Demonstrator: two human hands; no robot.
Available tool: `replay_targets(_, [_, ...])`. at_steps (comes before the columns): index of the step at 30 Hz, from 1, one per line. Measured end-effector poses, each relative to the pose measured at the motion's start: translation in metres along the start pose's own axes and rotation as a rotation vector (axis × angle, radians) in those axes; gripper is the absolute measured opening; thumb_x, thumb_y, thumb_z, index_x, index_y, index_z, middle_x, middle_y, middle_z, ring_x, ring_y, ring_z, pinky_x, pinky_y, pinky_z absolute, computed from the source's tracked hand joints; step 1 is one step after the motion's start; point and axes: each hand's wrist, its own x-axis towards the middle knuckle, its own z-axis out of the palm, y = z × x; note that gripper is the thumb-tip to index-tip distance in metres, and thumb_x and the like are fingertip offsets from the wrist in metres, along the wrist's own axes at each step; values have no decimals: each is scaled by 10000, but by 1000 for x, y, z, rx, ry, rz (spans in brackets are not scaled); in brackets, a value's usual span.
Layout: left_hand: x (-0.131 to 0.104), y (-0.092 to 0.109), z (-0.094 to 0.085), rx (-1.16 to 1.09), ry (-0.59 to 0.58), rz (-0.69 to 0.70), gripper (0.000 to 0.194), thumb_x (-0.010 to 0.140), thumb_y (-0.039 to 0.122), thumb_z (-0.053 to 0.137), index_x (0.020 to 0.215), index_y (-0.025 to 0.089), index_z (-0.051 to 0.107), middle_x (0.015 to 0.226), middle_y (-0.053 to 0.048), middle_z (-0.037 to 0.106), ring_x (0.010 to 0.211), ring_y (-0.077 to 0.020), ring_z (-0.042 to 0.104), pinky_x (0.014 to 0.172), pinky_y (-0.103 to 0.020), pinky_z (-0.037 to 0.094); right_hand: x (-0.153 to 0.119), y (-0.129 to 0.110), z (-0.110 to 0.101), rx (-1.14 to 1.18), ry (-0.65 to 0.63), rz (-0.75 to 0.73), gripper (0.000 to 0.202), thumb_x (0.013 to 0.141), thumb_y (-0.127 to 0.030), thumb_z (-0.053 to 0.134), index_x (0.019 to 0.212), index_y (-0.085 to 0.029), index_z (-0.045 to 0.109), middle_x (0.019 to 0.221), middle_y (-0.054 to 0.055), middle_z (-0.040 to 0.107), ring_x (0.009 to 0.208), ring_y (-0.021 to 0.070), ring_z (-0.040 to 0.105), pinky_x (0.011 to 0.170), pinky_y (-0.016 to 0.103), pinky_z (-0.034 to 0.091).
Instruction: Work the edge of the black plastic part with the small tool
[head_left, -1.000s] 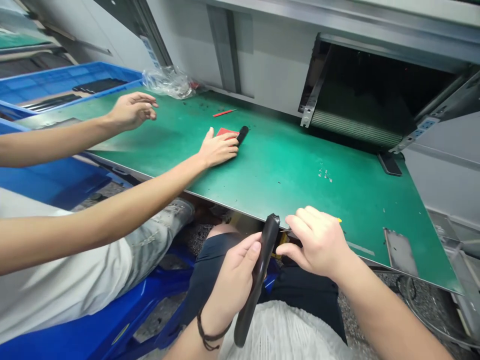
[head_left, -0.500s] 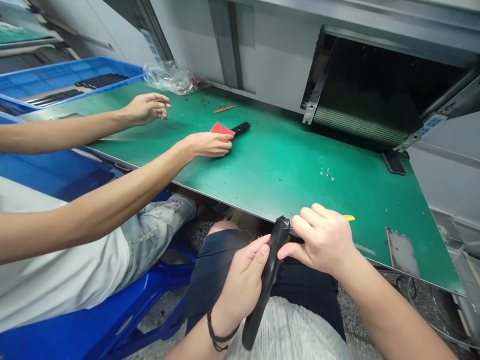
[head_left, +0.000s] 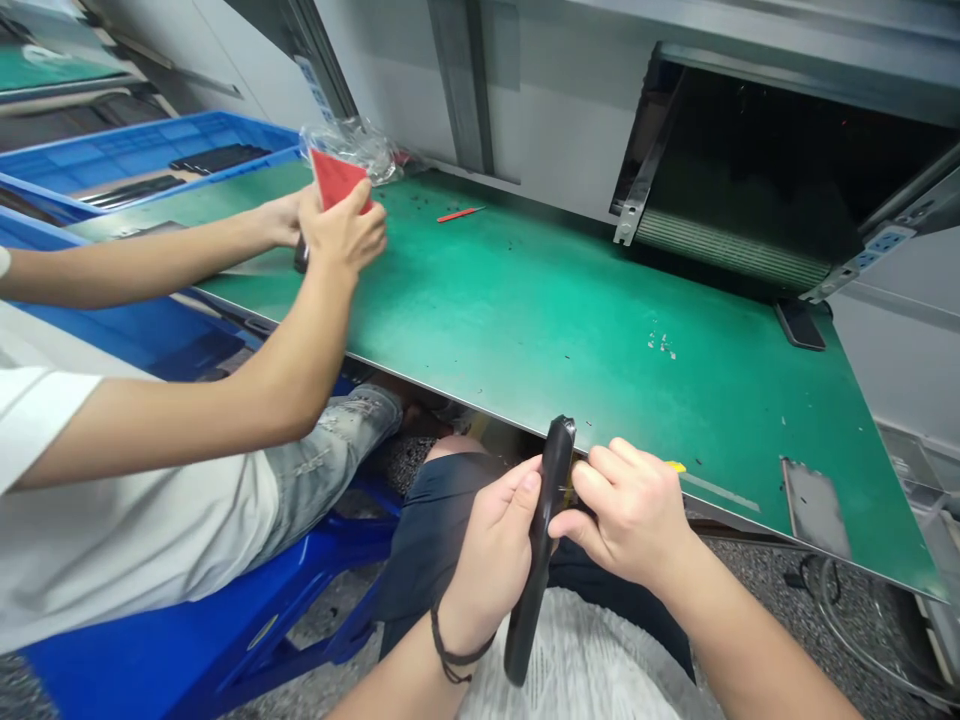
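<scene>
My left hand (head_left: 491,545) grips a long black curved part (head_left: 541,545), held edge-on over my lap just below the front edge of the green table mat (head_left: 540,300). My right hand (head_left: 634,510) is closed on a small tool with a yellow tip (head_left: 676,467) and presses it against the upper side of the black part. Below my hands lies a white padded sheet (head_left: 585,660) on my lap.
A co-worker on my left, seated on a blue stool (head_left: 225,620), holds up a red card (head_left: 334,178) with both hands. A blue tray (head_left: 150,160) with dark strips, a clear bag (head_left: 352,145), a red stick (head_left: 457,213) and a machine opening (head_left: 757,190) lie beyond.
The co-worker picked the red card and black piece off the mat and raised them leftward. My hands shifted slightly on the black part, staying at the table edge.
</scene>
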Motion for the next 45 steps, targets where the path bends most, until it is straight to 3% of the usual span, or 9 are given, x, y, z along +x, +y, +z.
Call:
replay_targets(3, [3,5,-1,38,59,59,548,1006,619,568,1225,145,732,654,20,544,544,-76,439,543,-208,392,-6,-10,6,44,-42,1,660,1076,-701,279,751,-197,554,716,16,477,686,183,328,630,344,233])
replay_targets(7, [5,11,-2,12,129,57,529,1018,600,556,1249,156,728,590,63,410,517,-71,341,516,-210,336,-11,-22,10,70,-87,-22,700,1054,-747,246,747,-198,553,722,24,490,691,188,340,631,355,214])
replay_targets(12, [9,12,-3,-35,170,49,504,1022,576,562,1250,154,714,649,46,445,552,-69,350,526,-205,341,-14,-29,13,72,-114,-64,661,1076,-696,271,759,-198,565,723,29,500,699,195,344,639,362,200])
replay_targets(20, [15,17,0,-241,191,-17,530,971,598,627,1251,150,673,589,79,364,476,-62,293,418,-183,267,-19,-34,17,80,-120,-88,646,1100,-643,253,758,-199,574,713,31,496,703,200,339,633,370,179])
replay_targets(31, [28,31,-8,-350,337,96,486,985,533,643,1250,127,681,583,86,371,447,-47,298,381,-138,285,-34,-52,16,182,-196,-98,665,1077,-701,251,760,-200,554,719,20,482,688,191,352,622,366,187])
replay_targets(37, [37,39,-16,-554,448,57,324,1086,356,492,1191,97,658,601,92,305,436,-43,264,367,-140,234,-44,-57,26,76,-77,-161,433,1074,-404,540,697,-190,533,653,14,430,663,178,318,620,385,142])
replay_targets(40, [38,40,-25,-642,524,31,307,1101,340,449,1122,109,650,593,93,279,425,-48,244,361,-154,219,-56,-56,36,190,-9,-59,313,1009,-210,629,712,-194,533,637,-5,422,643,164,327,604,375,176])
replay_targets(42, [36,40,-30,-660,574,30,291,1098,346,456,1087,123,644,587,91,288,421,-53,247,362,-163,223,-62,-53,39,311,-8,128,80,1001,-130,596,954,-174,645,729,4,528,676,162,428,604,343,277])
replay_targets(45, [35,35,-34,-673,616,28,257,1092,342,465,1069,146,629,588,87,321,425,-60,265,378,-169,256,-64,-51,40,609,-100,395,373,1009,-192,608,1379,-189,571,892,24,617,749,158,559,632,296,424])
